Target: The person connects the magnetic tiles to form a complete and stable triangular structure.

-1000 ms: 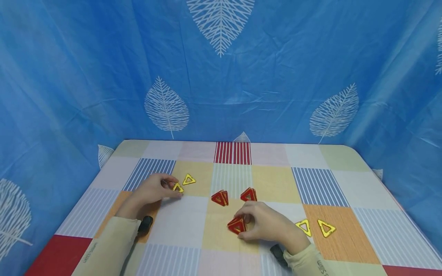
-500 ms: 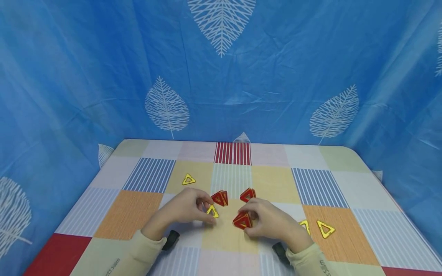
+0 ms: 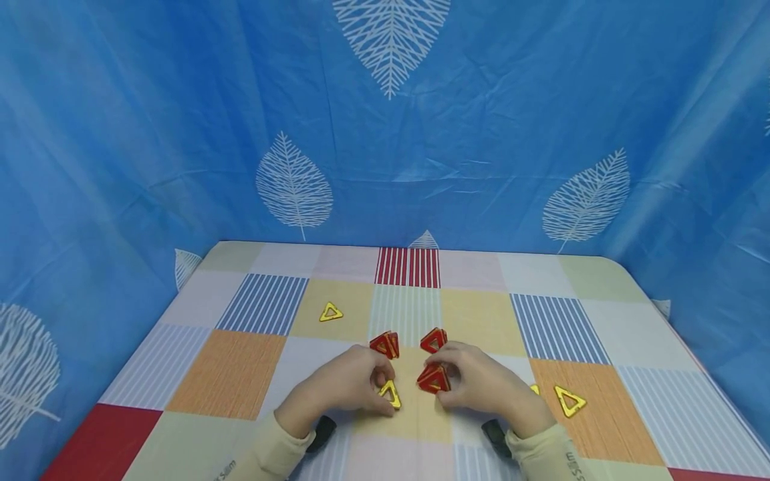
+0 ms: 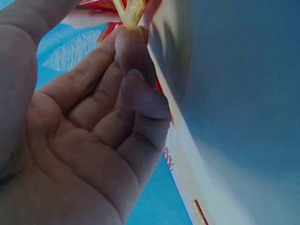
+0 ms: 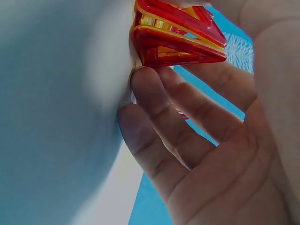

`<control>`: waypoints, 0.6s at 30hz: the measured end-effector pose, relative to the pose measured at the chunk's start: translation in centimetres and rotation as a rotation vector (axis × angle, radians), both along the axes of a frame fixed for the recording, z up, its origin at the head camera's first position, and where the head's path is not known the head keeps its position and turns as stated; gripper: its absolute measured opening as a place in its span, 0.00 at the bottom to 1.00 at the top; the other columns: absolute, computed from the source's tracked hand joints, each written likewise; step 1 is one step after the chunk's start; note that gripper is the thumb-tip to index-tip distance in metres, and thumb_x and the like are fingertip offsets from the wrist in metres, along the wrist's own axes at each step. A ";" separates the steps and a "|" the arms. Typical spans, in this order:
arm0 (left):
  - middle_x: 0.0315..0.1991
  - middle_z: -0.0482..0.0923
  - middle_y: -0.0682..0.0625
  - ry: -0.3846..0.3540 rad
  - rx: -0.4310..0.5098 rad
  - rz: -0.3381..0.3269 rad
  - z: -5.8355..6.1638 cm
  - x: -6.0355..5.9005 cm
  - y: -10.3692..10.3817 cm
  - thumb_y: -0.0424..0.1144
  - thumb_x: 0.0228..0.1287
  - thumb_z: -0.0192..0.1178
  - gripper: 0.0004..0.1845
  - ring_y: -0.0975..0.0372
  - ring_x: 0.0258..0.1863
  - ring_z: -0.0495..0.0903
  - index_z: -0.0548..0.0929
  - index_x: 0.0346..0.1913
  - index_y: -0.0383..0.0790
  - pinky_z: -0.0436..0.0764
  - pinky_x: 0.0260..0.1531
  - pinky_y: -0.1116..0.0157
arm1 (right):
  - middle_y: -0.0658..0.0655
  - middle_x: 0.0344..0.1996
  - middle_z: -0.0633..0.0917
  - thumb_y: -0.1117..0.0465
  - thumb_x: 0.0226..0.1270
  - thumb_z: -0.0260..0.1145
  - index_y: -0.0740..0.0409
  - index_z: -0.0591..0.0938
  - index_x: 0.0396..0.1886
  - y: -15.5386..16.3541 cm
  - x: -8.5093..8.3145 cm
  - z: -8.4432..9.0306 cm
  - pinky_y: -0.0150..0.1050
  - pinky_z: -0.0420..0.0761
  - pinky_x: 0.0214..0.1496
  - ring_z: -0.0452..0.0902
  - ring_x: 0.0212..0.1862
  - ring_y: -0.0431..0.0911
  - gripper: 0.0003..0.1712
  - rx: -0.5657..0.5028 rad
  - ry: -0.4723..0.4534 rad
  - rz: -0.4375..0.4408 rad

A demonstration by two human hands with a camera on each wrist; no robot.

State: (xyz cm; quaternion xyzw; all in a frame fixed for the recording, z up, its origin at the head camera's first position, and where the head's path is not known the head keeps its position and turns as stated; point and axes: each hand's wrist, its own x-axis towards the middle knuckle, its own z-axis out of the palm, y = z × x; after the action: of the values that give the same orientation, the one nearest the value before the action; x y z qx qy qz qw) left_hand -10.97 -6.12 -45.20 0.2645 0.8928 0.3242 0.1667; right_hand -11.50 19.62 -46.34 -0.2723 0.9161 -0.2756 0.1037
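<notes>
In the head view my left hand (image 3: 349, 381) pinches a yellow triangular frame tile (image 3: 394, 399) low over the middle of the tablecloth. The tile (image 4: 134, 13) shows between fingertips in the left wrist view. Just to its right, my right hand (image 3: 481, 379) grips a red pyramid of triangular tiles (image 3: 432, 381). That red pyramid (image 5: 183, 43) has yellowish inner edges in the right wrist view and sits close to the table surface. Behind the hands stand two more red triangular pieces, one left (image 3: 380, 345) and one right (image 3: 430, 342), partly overlapped by fingers.
A yellow triangle (image 3: 331, 318) lies farther back on the left. Another yellow triangle (image 3: 575, 407) lies on the right, and one more (image 3: 535, 389) is mostly hidden behind the right wrist. The patchwork tablecloth (image 3: 475, 267) meets a blue leaf-print curtain (image 3: 469, 180).
My left hand has carried the yellow tile rightward and nearer, from the left side up beside the red pyramid. My right hand has shifted the pyramid slightly right and away.
</notes>
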 end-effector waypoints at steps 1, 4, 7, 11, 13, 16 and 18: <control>0.25 0.76 0.57 0.007 -0.013 0.002 -0.1 0.0 0.1 0.42 0.44 0.83 0.19 0.70 0.25 0.72 0.85 0.35 0.41 0.75 0.28 0.69 | 0.49 0.50 0.81 0.60 0.46 0.76 0.54 0.85 0.53 0.1 0.0 0.0 0.45 0.79 0.54 0.77 0.50 0.44 0.29 0.002 0.006 0.001; 0.25 0.75 0.57 0.019 -0.032 0.013 -0.3 0.1 0.2 0.43 0.43 0.83 0.19 0.70 0.24 0.71 0.85 0.35 0.41 0.74 0.28 0.69 | 0.49 0.49 0.82 0.61 0.46 0.76 0.55 0.84 0.53 0.3 -0.1 -0.1 0.45 0.79 0.54 0.77 0.49 0.43 0.29 0.003 0.022 0.007; 0.24 0.74 0.57 0.020 -0.035 0.019 -0.6 0.1 0.2 0.42 0.43 0.83 0.19 0.70 0.24 0.70 0.84 0.34 0.42 0.74 0.28 0.69 | 0.49 0.48 0.82 0.61 0.46 0.77 0.56 0.84 0.53 0.4 -0.1 0.0 0.46 0.79 0.53 0.77 0.48 0.43 0.29 -0.001 0.027 0.010; 0.23 0.73 0.57 0.015 -0.038 0.023 -0.7 0.2 0.3 0.42 0.43 0.83 0.19 0.70 0.24 0.69 0.84 0.35 0.42 0.73 0.27 0.68 | 0.48 0.49 0.82 0.60 0.46 0.78 0.56 0.84 0.53 0.3 -0.1 0.1 0.45 0.80 0.53 0.77 0.48 0.43 0.29 0.002 0.010 -0.004; 0.24 0.73 0.56 0.007 -0.026 0.018 -0.7 0.2 0.1 0.42 0.43 0.83 0.20 0.69 0.24 0.69 0.84 0.36 0.41 0.73 0.27 0.68 | 0.48 0.49 0.82 0.59 0.47 0.77 0.56 0.84 0.53 0.3 -0.1 0.0 0.45 0.79 0.54 0.77 0.49 0.43 0.29 0.004 0.004 -0.011; 0.26 0.75 0.56 -0.023 0.027 -0.008 -0.6 0.0 -0.4 0.41 0.42 0.84 0.23 0.69 0.25 0.71 0.85 0.41 0.39 0.74 0.29 0.69 | 0.48 0.50 0.82 0.59 0.47 0.77 0.55 0.84 0.53 0.3 -0.1 0.1 0.46 0.79 0.55 0.77 0.51 0.43 0.29 0.009 -0.002 -0.017; 0.28 0.76 0.55 -0.065 0.072 -0.030 -0.7 -0.2 -0.9 0.39 0.43 0.83 0.24 0.69 0.26 0.73 0.85 0.45 0.38 0.75 0.29 0.68 | 0.47 0.49 0.82 0.59 0.47 0.77 0.54 0.84 0.54 0.5 -0.1 0.1 0.46 0.79 0.55 0.77 0.51 0.44 0.29 0.006 0.004 -0.013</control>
State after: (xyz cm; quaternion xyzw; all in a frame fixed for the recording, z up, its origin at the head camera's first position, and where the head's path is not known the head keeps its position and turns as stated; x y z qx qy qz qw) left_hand -11.21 -7.01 -45.87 0.2730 0.8706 0.3621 0.1908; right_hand -11.65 20.07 -46.25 -0.2664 0.9189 -0.2731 0.1008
